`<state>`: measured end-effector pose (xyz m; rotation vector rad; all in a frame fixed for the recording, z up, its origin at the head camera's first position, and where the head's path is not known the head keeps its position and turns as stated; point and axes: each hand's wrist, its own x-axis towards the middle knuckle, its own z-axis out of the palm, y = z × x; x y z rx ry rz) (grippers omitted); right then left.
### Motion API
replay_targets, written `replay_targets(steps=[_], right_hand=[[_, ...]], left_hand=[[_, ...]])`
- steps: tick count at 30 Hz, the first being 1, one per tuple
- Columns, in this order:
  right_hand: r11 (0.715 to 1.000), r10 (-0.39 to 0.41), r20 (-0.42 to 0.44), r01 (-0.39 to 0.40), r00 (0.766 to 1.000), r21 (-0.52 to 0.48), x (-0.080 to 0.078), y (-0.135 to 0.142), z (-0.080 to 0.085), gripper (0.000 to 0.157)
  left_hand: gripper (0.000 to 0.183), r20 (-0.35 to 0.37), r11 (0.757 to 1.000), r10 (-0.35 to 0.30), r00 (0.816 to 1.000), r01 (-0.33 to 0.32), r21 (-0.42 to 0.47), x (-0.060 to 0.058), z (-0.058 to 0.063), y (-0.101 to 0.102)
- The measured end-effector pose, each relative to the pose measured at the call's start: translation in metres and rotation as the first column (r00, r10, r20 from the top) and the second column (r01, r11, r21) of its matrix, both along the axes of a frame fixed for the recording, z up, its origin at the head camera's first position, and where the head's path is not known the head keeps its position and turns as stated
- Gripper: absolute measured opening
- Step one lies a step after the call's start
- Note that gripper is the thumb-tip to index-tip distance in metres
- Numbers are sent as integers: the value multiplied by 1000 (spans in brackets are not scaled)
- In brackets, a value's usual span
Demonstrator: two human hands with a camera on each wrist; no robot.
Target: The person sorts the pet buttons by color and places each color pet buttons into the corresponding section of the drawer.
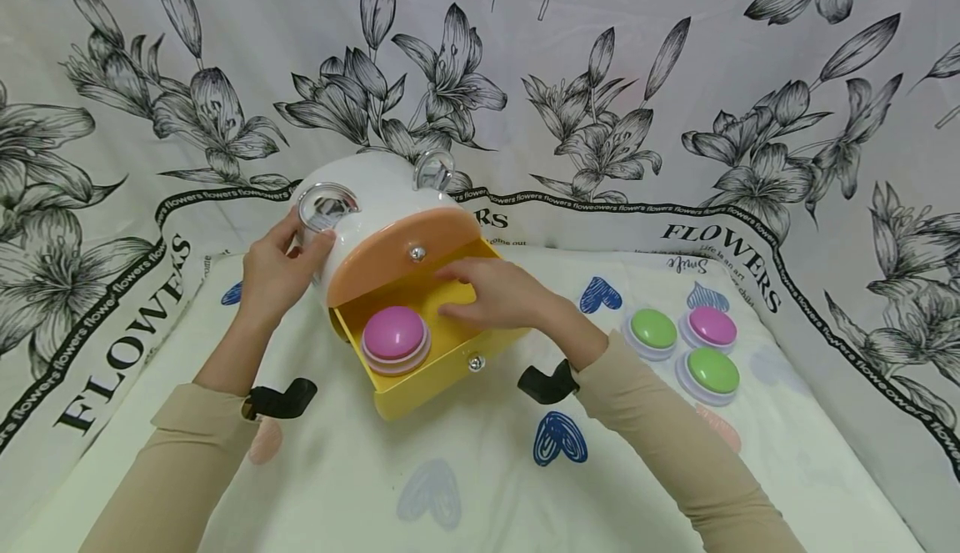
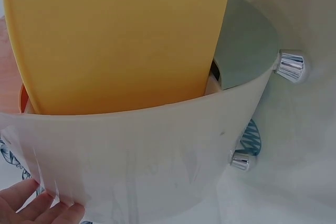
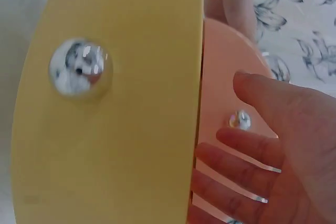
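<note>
Flowered backdrop (image 1: 592, 2): white cloth with black lily prints hangs behind everything we see.
Cloth-covered bench (image 1: 337, 495): pale, dotted with printed hearts, it carries a cabinet left of centre and loose domes to the right.
White cabinet (image 1: 375, 179): rounded shell, set at an angle to us, with two chrome eye-like pieces on top.
Drawer work so far: we see the lower drawer out and one dome inside; three lie outside, so we judge the work only partly done.
Yellow drawer (image 1: 427, 386): pulled well out below, with a pink dome (image 1: 393, 334) at its left front corner; we cannot tell what our hand may hide.
Orange drawer (image 1: 382, 266): looks closed, contents hidden from us.
Left hand (image 1: 277, 265): thumb and fingers spread against the shell's left side.
Right hand (image 1: 495, 290): over the yellow drawer, thumb and fingers apart, nothing visible in its grasp.
Loose domes: green (image 1: 653, 329), pink (image 1: 712, 326) and green (image 1: 712, 371), clustered on the cloth.
Chrome knobs: one per drawer front, on yellow (image 1: 477, 362) and orange (image 1: 417, 253).
</note>
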<state>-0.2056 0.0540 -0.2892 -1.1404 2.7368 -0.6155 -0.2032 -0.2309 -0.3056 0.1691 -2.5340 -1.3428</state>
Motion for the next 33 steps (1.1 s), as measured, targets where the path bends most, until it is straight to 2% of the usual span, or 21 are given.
replay_targets(steps=[10, 14, 18, 24, 33], right_hand=[[982, -128, -117, 109, 985, -153, -14, 37, 5, 39], [965, -209, -144, 181, 967, -187, -22, 55, 6, 37], [937, -293, -136, 256, 946, -236, -29, 73, 5, 35], [880, -421, -109, 376, 901, -289, -41, 102, -1, 37], [802, -573, -98, 532, 813, -272, -63, 155, -19, 52]], left_hand=[[73, -4, 1000, -1, 1000, 1, -3, 1, 1, 0], [73, -5, 1000, -4, 1000, 4, -2, 1, 1, 0], [73, -1, 1000, -5, 1000, 5, -3, 0, 0, 0], [73, -3, 1000, -3, 1000, 3, -4, 0, 0, 0], [72, -13, 1000, -5, 1000, 5, -3, 0, 1, 0]])
